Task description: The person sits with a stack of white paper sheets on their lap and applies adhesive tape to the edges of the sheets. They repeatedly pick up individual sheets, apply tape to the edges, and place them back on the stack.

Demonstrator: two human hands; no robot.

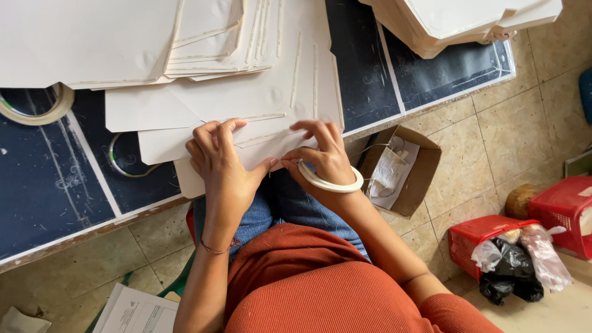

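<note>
Card sheet [246,148]: white, at the table [55,197] edge nearest the person; looks light, stiff, easily creased.
Left hand [222,163]: fingers curled, pressing the sheet.
Right hand [320,154]: pinching the sheet's edge, tape roll [330,182] around the wrist, it seems.
Hold: by the edges.

Open brown cardboard box [414,179] on floor

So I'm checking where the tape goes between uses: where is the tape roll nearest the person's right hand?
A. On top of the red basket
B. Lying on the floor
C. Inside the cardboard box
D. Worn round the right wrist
D: the tape roll circles the wrist of the right hand like a bangle, while both hands press on the white card at the table edge.
</note>
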